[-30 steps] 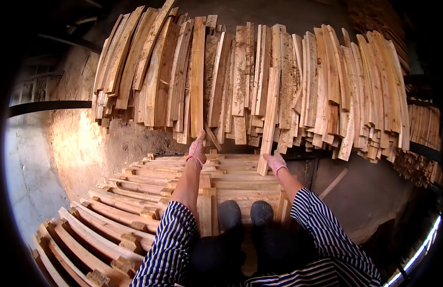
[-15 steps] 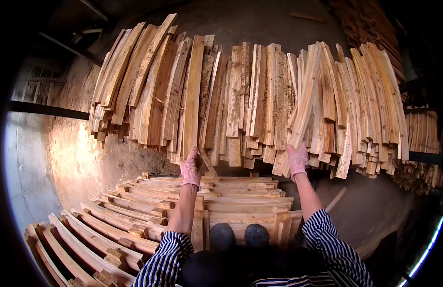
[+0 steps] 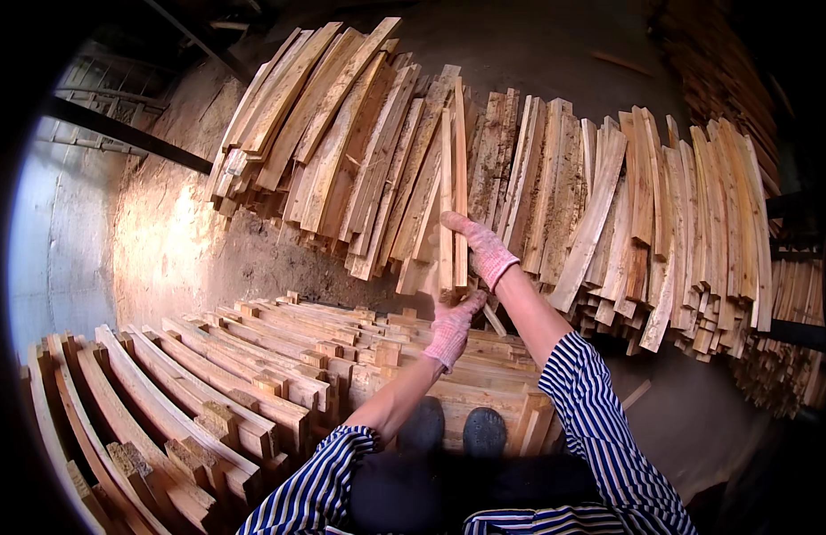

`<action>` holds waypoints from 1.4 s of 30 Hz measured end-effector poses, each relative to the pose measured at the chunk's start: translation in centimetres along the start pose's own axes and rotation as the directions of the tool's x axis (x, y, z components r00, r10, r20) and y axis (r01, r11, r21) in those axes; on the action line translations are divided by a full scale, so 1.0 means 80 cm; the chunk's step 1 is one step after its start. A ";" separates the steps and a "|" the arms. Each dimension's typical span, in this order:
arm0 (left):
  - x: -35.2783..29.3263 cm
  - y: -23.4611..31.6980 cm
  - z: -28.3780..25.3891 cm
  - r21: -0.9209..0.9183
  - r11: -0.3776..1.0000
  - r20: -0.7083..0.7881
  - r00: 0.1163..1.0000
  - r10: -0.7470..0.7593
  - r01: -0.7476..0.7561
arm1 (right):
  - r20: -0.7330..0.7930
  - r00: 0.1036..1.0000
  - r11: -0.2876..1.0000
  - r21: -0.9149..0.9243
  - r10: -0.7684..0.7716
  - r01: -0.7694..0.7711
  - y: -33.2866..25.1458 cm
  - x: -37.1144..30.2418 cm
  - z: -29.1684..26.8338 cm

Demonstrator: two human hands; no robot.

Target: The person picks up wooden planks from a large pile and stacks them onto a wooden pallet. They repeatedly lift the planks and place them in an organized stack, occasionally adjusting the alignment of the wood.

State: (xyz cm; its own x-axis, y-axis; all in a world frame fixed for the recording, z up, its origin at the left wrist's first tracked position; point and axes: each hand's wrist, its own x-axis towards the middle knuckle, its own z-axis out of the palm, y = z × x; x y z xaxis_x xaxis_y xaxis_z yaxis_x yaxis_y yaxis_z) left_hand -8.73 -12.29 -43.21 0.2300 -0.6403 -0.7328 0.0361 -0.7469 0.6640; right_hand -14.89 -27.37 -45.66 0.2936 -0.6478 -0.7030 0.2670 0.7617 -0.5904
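Two narrow wooden slats stick out toward me from the middle of a long pile of slats, side by side with a thin gap between them. My left hand, in a pink knitted glove, is closed at their near ends, its fingers partly hidden. Just above it, my right hand, gloved alike, wraps the slats from their right side. My forearms almost meet, with the right hand farther out than the left.
Below my hands lies a stack of wooden boards layered with short blocks, spreading left. My dark shoes are over boards near the lower edge. A dark metal bar crosses at the left. More slats are piled at the far right.
My hands were apart on separate slats; now they are together on two slats near the middle. My right hand has left the slat at right, which still leans on the pile. The view has shifted.
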 end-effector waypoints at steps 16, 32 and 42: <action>0.157 -0.007 -0.241 -0.164 0.986 -0.482 0.873 -0.073 -0.008 | -0.388 0.732 0.314 -0.917 -0.559 -0.247 -0.072 -0.091 -0.154; 0.225 0.001 -0.301 -0.425 0.874 -0.093 0.949 -0.303 0.237 | 0.143 0.986 0.820 -0.573 0.081 0.015 0.053 0.046 0.068; 0.168 0.098 -0.110 -0.287 0.874 0.435 0.866 -0.247 0.393 | 0.237 0.962 0.989 -0.091 0.138 -0.120 -0.011 0.101 -0.033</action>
State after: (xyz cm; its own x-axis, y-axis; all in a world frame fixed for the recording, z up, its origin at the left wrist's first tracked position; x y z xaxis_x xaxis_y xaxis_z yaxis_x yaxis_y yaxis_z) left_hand 3.23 -25.16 -46.55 -0.2329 -0.4482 -0.8631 0.4011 -0.8527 0.3345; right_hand -15.15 -33.21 -51.85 0.5369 -0.5208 -0.6636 0.1457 0.8321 -0.5352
